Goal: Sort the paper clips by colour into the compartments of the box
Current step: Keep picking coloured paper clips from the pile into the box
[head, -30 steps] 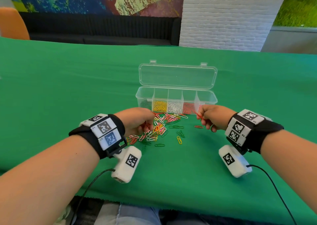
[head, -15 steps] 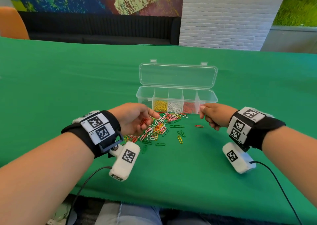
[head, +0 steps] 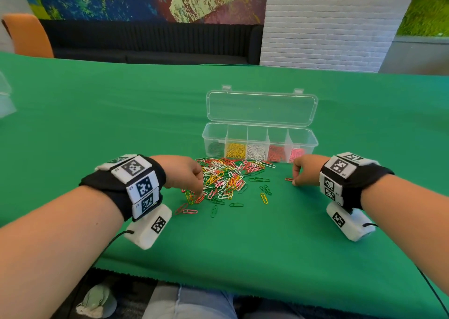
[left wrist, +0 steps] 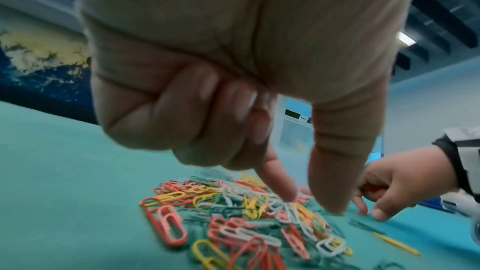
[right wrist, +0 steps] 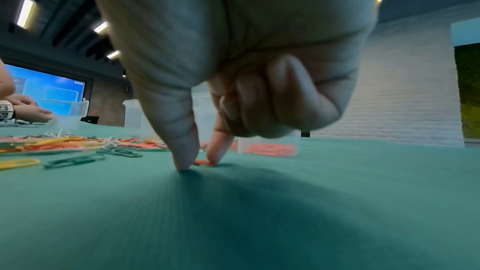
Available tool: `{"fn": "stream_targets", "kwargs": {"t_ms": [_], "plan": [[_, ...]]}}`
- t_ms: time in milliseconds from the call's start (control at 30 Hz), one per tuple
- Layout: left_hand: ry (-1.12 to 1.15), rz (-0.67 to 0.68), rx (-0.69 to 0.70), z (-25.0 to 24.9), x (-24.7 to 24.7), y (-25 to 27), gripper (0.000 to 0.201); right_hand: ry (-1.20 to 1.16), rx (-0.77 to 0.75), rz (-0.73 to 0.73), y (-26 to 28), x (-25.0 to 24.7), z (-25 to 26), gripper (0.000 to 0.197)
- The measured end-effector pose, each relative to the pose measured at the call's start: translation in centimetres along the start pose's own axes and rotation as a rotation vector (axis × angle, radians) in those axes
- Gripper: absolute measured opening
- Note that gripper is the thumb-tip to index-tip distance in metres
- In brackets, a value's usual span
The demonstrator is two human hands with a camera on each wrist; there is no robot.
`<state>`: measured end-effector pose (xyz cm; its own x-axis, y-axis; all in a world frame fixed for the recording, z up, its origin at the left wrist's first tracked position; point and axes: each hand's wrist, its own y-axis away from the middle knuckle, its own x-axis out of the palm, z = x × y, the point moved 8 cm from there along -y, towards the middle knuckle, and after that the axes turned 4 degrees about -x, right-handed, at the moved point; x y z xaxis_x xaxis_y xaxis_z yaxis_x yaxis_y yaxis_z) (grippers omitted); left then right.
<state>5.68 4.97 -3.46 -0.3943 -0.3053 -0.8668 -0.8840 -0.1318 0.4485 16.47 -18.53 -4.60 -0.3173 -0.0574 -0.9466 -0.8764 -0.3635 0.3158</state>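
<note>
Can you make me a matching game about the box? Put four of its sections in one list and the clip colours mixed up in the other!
Sections of the clear box:
1. far left compartment
2. second from left
3. middle compartment
4. far right compartment

Clip colours:
A. white
B. pink
C. green
D. yellow

Pairs: 1-C, 2-D, 3-A, 4-B

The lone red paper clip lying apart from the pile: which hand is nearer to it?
Right. The right hand pinches at the lone red paper clip; the left hand is across the pile.
</note>
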Motion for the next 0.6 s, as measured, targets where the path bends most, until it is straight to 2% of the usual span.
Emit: {"fn": "stream_targets", "kwargs": {"t_ms": [100,233,333,467,600], "plan": [[-0.055,-0.026,0.006,0.1,0.2,0.1,0.011,-0.01,0.039,0.03,-0.6,0.5,-0.4,0.013],[-0.056,-0.096,-0.043,0.8,-0.3,-0.1,0.017,-0.016,0.091,0.022,-0.9,0.7,-0.6,0.03],[-0.089,-0.094,-0.066,1.0,-0.1,-0.2,0.019,0.022,0.079,0.015,-0.7,0.7,-0.1,0.038],[-0.116,-0.085,-0.057,0.4,0.5,-0.6,0.023,0.088,0.031,0.006,-0.2,0.4,1.1,0.029],[-0.122,-0.09,-0.064,0.3,1.0,-1.3,0.033,-0.044,-0.008,-0.008,0.8,-0.6,2.4,0.036]]}}
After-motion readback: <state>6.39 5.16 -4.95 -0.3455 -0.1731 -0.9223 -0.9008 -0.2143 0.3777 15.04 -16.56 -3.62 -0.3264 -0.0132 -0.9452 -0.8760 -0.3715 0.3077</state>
